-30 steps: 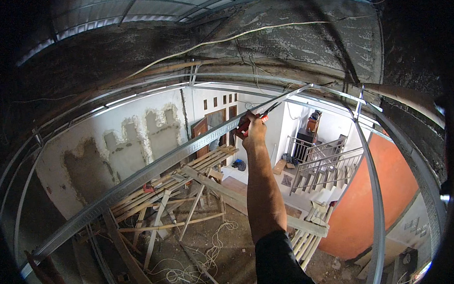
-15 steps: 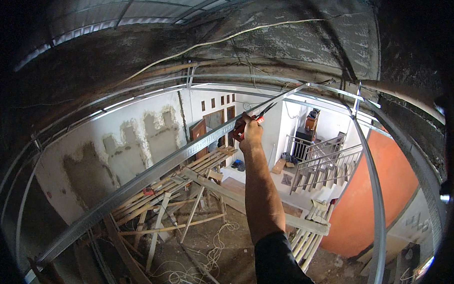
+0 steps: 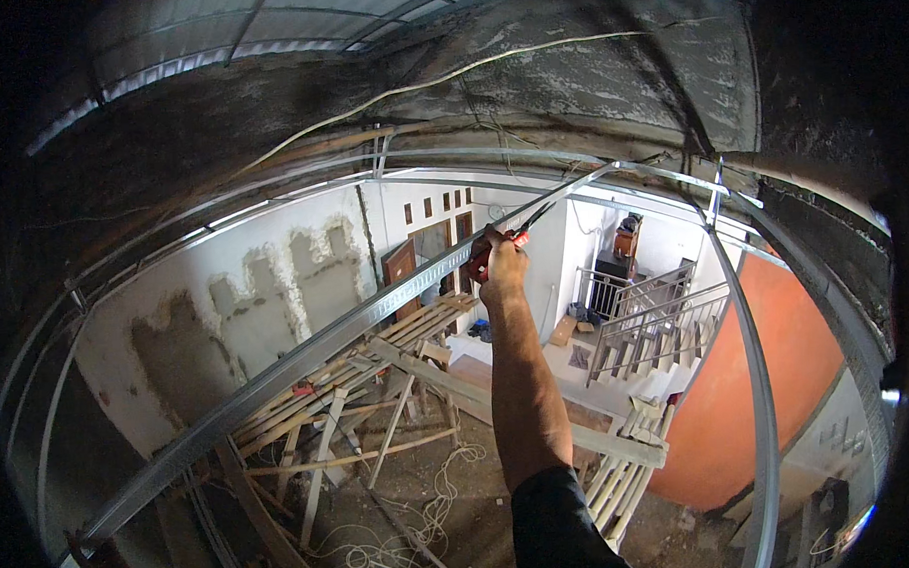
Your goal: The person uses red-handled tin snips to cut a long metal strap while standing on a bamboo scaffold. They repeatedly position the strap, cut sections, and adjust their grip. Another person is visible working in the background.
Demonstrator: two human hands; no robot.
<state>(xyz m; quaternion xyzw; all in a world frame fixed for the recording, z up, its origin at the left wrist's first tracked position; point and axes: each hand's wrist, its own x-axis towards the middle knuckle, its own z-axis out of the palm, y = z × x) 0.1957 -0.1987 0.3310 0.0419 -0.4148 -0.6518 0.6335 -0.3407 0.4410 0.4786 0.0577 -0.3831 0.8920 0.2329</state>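
A construction site is seen from high up, beneath a rough concrete ceiling. At the left, a patched white wall (image 3: 225,312) is shown, with wooden scaffolding planks (image 3: 377,357) laid below it and loose white cable (image 3: 422,505) coiled on the dirt floor. A long metal channel (image 3: 307,354) is run diagonally from lower left toward upper centre. At the centre, one bare forearm is raised from the lower edge; which hand it is cannot be told with certainty, though it is taken as the right hand (image 3: 501,267). The hand is closed around red-handled snips (image 3: 508,237), held against the channel's upper end. A clean cut is judged to need the blades kept square to the channel and the squeeze kept steady. At the right, a metal stair railing (image 3: 656,317) and an orange wall (image 3: 739,404) are seen. The other hand is out of view.
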